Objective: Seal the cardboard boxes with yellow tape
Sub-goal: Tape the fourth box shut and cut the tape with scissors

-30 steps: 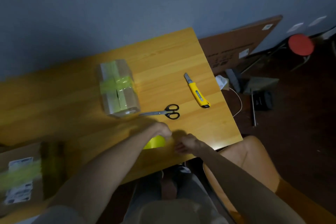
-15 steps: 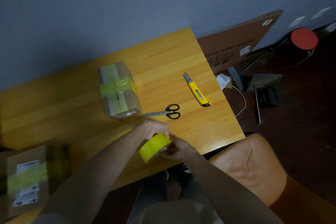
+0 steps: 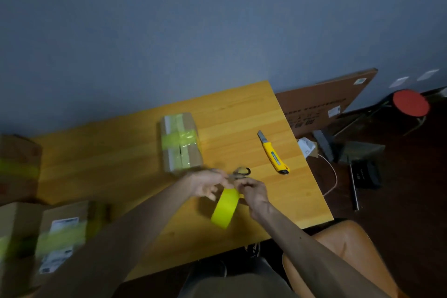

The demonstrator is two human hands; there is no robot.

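Both hands meet over the near part of the wooden table (image 3: pixel 135 152), holding a roll of yellow tape (image 3: pixel 224 209) up off the surface, tilted so its broad band faces the camera. The left hand (image 3: pixel 205 184) grips the top of the roll with fingers curled around it, though motion blur hides exactly how they sit. The right hand (image 3: pixel 254 192) is closed on the roll's upper right edge, thumb and fingertips pinched together — whether on a loose tape end cannot be told. Just behind the hands lie the scissors (image 3: pixel 242 172), partly hidden by them, and further right a yellow box cutter (image 3: pixel 273 153). A small cardboard box (image 3: pixel 180 141), already crossed with yellow tape, rests behind the hands near the middle of the table. More taped boxes (image 3: pixel 60 237) sit blurred at the left edge.
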